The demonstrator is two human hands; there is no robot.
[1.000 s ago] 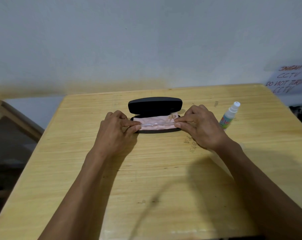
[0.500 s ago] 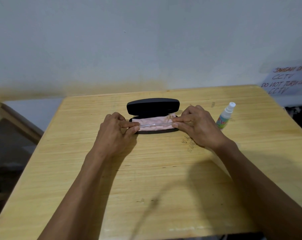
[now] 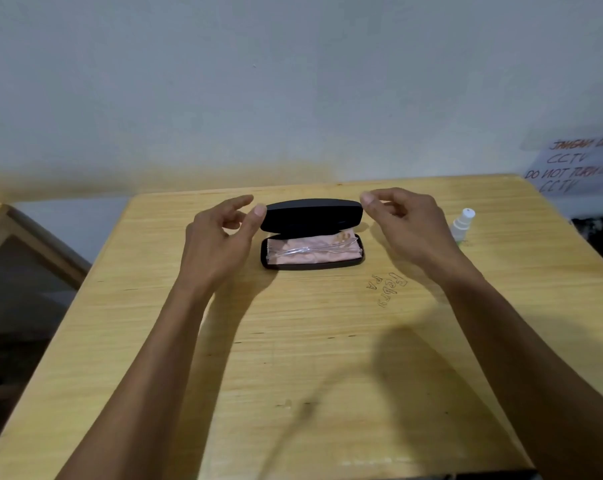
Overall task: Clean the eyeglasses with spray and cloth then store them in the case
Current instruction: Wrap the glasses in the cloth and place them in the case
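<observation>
Both hands are up at the raised lid [image 3: 312,215] of the black hard-shell case [image 3: 314,265], one at each end, fingers loosely spread and holding nothing. The case runs left to right across the wooden table [image 3: 293,341]. The left hand [image 3: 220,237] has its thumb tip right at the lid's left end, the right hand [image 3: 402,220] just off the other end. The clear-framed eyeglasses [image 3: 314,249] lie lengthwise in the tray on the soft pink cloth [image 3: 314,256]. The white spray bottle [image 3: 462,223] stands well off to the right
</observation>
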